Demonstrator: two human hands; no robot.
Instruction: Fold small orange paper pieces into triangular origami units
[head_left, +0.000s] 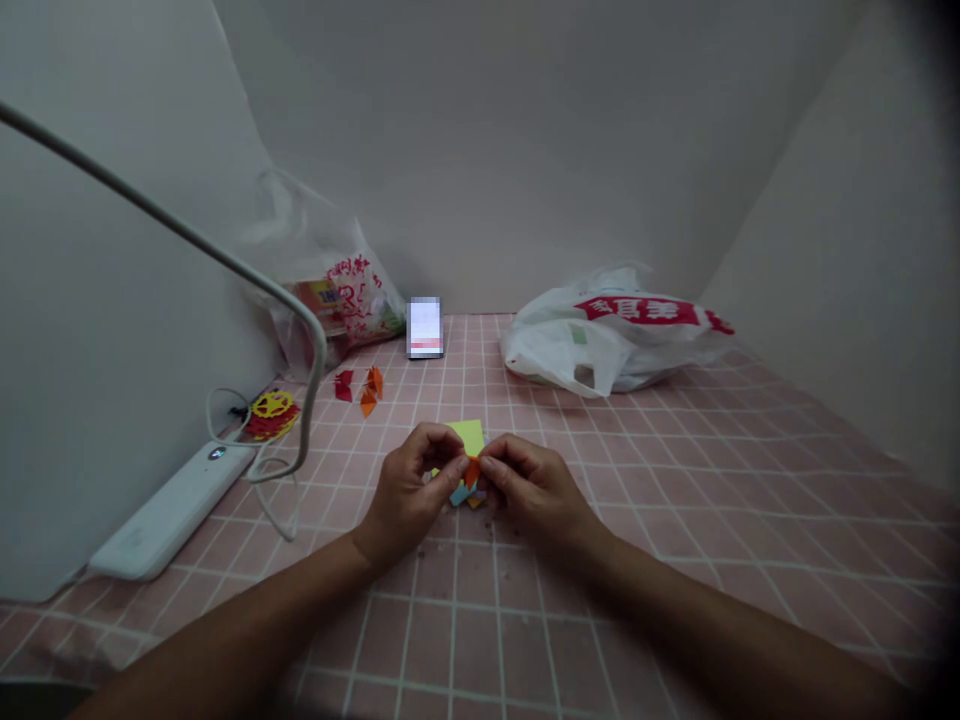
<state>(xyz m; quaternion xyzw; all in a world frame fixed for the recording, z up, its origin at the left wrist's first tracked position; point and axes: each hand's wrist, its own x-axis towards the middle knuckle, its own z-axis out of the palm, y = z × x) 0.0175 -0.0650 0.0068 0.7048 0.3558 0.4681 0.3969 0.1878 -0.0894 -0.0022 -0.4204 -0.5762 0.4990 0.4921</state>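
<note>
A small piece of folded orange paper (pixel 472 471) is pinched between my two hands, a little above the table. My left hand (pixel 416 482) grips its left side with thumb and forefinger, and my right hand (pixel 529 487) grips the right side the same way. Beneath and behind it lie sheets of coloured paper: a yellow sheet (pixel 469 436) and a light blue one (pixel 460 494), partly hidden by my fingers. Further off to the left are folded orange paper pieces (pixel 369 398) and a folded red paper piece (pixel 343 385).
A lit phone (pixel 425 328) stands at the back. Plastic bags sit behind: a filled clear bag (pixel 367 300) left, a white bag (pixel 600 335) right. At left are a white power strip (pixel 172 515), yellow and red cut-outs (pixel 271 412) and a curved grey rod (pixel 187 230). Pink checked cloth (pixel 675 600) covers the table.
</note>
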